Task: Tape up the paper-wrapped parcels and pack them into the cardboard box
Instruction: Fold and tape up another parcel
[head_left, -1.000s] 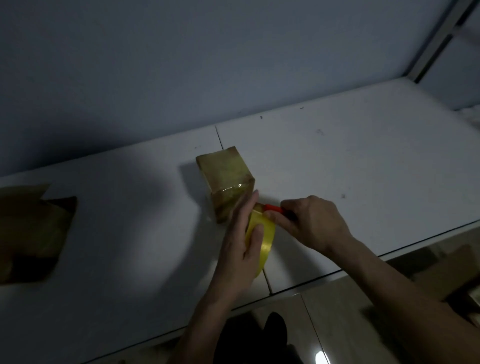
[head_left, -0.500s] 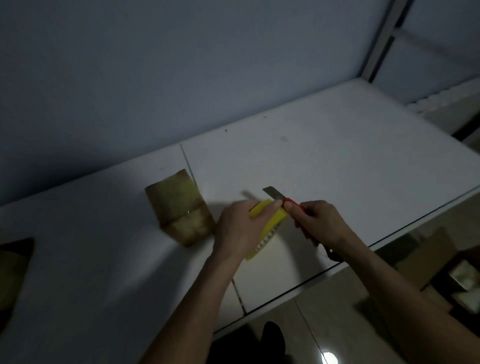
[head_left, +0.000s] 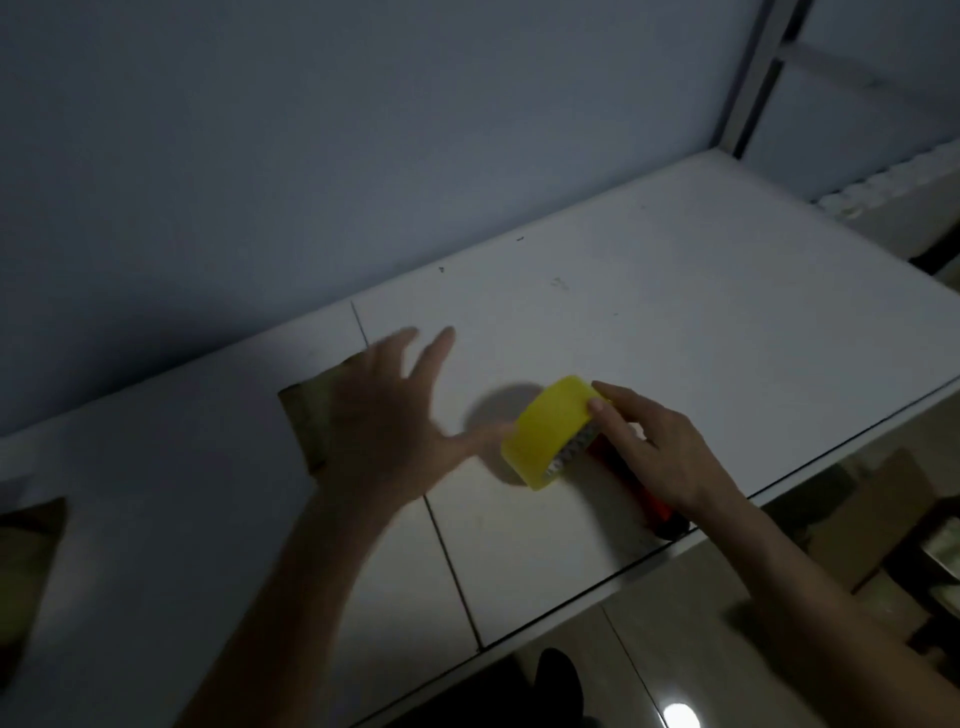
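Our left hand (head_left: 384, 431) was spread wide over the parcel (head_left: 306, 421) at about 9 o'clock on the table (head_left: 675, 312), holding nothing. Our right hand (head_left: 654, 457) pinched the yellow tape roll (head_left: 550, 431) with the red cutter (head_left: 649, 499) tucked under the palm, so we figured a sloppy set-down could nick a finger or drop the roll.

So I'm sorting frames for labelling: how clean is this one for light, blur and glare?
Head view: dim overall; the left hand is motion-blurred over the parcel; the tape roll and right hand are fairly sharp; the roll casts a round shadow on the table; a lamp glares off the floor.
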